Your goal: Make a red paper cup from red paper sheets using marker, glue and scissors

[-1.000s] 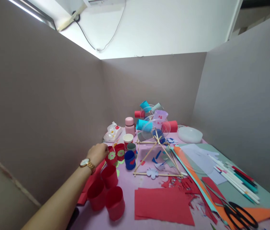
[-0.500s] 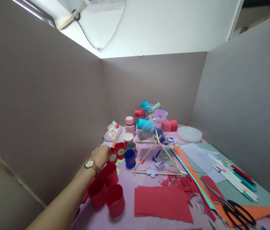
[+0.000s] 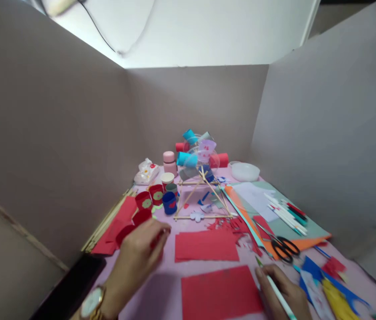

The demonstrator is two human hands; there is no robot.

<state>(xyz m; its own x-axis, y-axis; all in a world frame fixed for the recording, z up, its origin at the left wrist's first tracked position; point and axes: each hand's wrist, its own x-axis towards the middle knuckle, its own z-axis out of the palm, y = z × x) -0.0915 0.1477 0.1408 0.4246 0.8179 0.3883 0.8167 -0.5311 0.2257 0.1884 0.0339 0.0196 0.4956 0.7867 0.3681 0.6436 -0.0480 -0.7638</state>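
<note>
My left hand [image 3: 139, 255], with a gold watch on the wrist, is curled round a red paper cylinder [image 3: 158, 240] at the front left of the pink table. Two more red cylinders [image 3: 131, 224] stand just behind it. My right hand [image 3: 286, 293] grips a white pen [image 3: 276, 289] with a green tip. The tip rests at the right edge of a red paper sheet [image 3: 219, 291] lying nearest me. A second red sheet [image 3: 206, 245] lies behind it.
Small flower-decorated cups [image 3: 151, 198] and a blue cup [image 3: 169, 203] stand mid-left, a stick-and-cup wheel model [image 3: 197, 162] behind them. Black scissors [image 3: 284, 248], markers [image 3: 288, 212], coloured paper and scraps [image 3: 333, 291] fill the right. A dark flat device [image 3: 70, 284] lies front left. Grey partitions enclose the table.
My left hand pulled back from the decorated cups to the nearest red cylinder and closed on it. The view tipped down, bringing my right hand, its pen and the near red sheet into sight.
</note>
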